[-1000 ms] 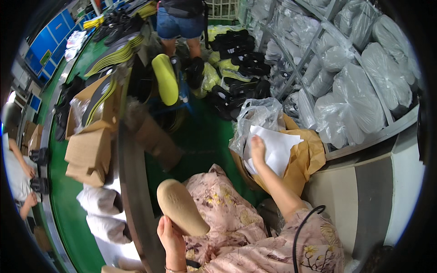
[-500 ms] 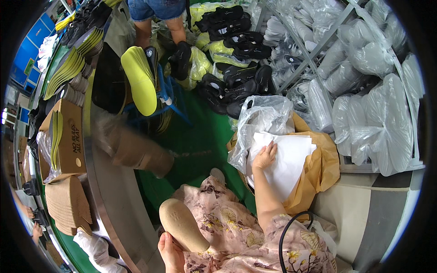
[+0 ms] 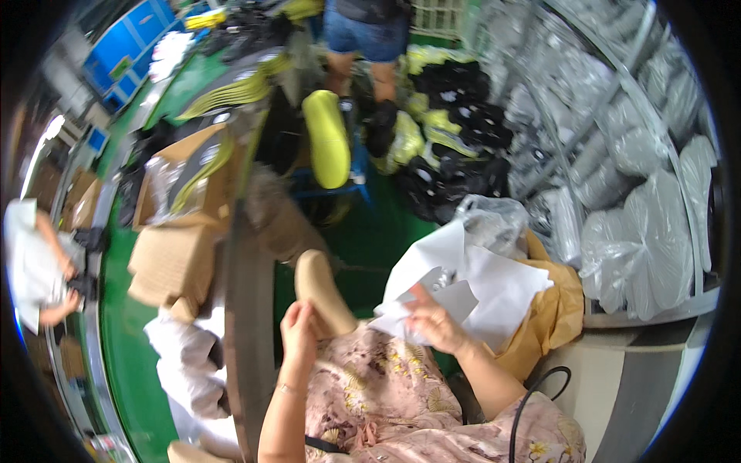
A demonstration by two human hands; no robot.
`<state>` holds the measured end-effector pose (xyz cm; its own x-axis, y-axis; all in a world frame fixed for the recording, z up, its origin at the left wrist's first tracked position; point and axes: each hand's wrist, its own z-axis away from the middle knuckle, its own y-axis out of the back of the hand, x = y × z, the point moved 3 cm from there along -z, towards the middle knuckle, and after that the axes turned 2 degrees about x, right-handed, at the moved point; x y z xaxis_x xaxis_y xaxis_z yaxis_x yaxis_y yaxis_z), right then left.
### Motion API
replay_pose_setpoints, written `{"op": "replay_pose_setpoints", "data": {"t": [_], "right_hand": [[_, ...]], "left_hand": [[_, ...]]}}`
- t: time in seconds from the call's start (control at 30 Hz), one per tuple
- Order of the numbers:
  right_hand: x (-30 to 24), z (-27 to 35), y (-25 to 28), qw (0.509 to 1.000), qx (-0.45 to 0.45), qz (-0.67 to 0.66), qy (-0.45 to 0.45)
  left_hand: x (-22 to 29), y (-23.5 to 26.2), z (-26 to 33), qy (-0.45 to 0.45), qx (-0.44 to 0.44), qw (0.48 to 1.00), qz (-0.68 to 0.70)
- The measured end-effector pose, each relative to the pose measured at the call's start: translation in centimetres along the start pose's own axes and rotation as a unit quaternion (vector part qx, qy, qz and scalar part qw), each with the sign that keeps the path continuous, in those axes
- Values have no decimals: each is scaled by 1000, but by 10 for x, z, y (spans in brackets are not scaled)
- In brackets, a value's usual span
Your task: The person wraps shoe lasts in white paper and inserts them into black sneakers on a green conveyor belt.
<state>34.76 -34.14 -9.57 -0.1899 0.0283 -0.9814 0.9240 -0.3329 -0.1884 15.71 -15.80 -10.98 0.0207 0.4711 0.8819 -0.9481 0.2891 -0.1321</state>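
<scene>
My left hand point(image 3: 299, 332) is closed, fingers pinched on the edge of a tan shoe-shaped insert point(image 3: 318, 287), held upright above my lap. My right hand point(image 3: 436, 320) grips a sheet of white paper point(image 3: 455, 299), which is bent and blurred by motion. Behind and beside that hand, more white paper point(image 3: 509, 285) lies spread over an open brown paper wrapping point(image 3: 554, 312). A crumpled clear plastic bag point(image 3: 494, 217) sits at the far edge of the paper.
A metal-edged table point(image 3: 253, 332) runs along my left, bearing stacked tan inserts point(image 3: 174, 266) and a cardboard box point(image 3: 220, 181). Ahead are a yellow-green insole point(image 3: 326, 139), black shoes point(image 3: 463, 100) and a person in denim shorts point(image 3: 363, 35). Bagged grey goods point(image 3: 641, 247) fill a rack at right.
My right hand has come off the paper pile toward my lap, bringing a sheet with it. My left hand has raised the insert from my lap. The view has swung left.
</scene>
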Motion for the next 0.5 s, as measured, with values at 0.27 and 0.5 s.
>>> {"op": "replay_pose_setpoints", "data": {"t": [0.27,0.5], "right_hand": [[-86,-8,-133,945,-132,232,187],[-117,-8,-195,784,61,512,346]], "left_hand": [[47,6,62,-150,-115,972,139],[50,41,125,-137,-87,954,253]]}}
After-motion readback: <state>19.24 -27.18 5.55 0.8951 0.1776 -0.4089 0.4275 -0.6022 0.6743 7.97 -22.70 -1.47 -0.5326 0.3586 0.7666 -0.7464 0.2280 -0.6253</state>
